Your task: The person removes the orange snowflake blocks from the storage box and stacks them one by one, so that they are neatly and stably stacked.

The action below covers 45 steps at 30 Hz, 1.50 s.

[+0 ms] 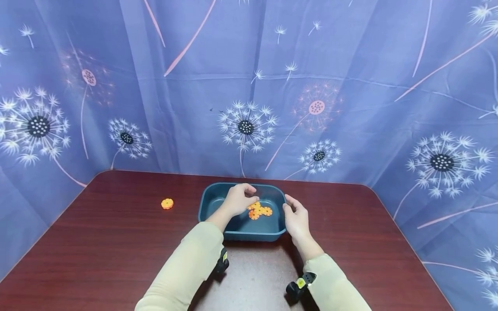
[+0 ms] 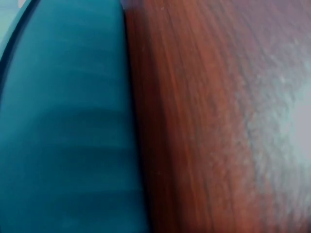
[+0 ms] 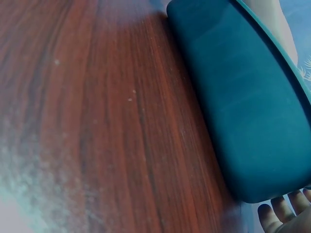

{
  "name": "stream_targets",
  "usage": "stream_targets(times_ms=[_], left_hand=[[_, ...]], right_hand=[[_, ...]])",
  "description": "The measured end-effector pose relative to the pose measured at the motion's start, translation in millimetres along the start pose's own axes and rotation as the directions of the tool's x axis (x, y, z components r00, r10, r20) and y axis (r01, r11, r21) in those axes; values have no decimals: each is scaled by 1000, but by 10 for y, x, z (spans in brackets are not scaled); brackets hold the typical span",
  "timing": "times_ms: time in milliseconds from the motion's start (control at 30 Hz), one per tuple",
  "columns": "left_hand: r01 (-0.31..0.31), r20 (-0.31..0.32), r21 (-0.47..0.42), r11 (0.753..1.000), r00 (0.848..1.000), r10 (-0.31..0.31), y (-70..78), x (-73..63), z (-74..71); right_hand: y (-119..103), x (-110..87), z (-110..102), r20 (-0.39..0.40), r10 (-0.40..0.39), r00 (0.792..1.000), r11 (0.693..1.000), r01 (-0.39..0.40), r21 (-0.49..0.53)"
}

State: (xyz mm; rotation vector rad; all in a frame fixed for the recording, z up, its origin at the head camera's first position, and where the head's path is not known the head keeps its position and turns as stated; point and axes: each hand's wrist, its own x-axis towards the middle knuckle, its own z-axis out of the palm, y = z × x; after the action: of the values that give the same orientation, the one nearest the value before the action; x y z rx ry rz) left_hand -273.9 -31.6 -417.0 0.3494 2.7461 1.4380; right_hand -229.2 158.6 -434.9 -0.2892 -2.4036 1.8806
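A dark teal plastic bin (image 1: 249,236) stands on the table, its long side also filling much of the left wrist view. Several orange-yellow flower-shaped discs (image 1: 254,214) lie together on the bin's floor. My left hand (image 1: 238,201) reaches over the near rim, thumb and fingertips apart just above these discs, with nothing visible between them. At the right end of the bin is my right hand (image 1: 297,219), its fingers (image 3: 282,209) against the outer end wall and the thumb close to the rim.
On the table left of the bin lies another orange-yellow flower disc (image 1: 167,203). The dark red wood-grain tabletop (image 1: 116,242) runs back to a blue dandelion-print curtain (image 1: 186,112). Black wrist cameras (image 1: 297,288) sit below both forearms.
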Motion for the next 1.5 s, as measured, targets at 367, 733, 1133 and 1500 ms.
stream_targets(times_ms=[367, 733, 1133, 1500], left_hand=[[59, 32, 57, 997, 998, -61, -121, -13, 36], [25, 107, 128, 991, 994, -39, -82, -12, 58], [17, 145, 167, 986, 989, -41, -94, -6, 91], [49, 175, 224, 973, 981, -89, -126, 7, 126]], right_hand=[[7, -17, 48, -8, -15, 1000, 1000, 15, -7], [-26, -29, 16, 2, -34, 999, 999, 34, -1], [-10, -4, 6, -2, -39, 999, 999, 39, -12], [30, 11, 1, -6, -20, 1000, 1000, 20, -5]])
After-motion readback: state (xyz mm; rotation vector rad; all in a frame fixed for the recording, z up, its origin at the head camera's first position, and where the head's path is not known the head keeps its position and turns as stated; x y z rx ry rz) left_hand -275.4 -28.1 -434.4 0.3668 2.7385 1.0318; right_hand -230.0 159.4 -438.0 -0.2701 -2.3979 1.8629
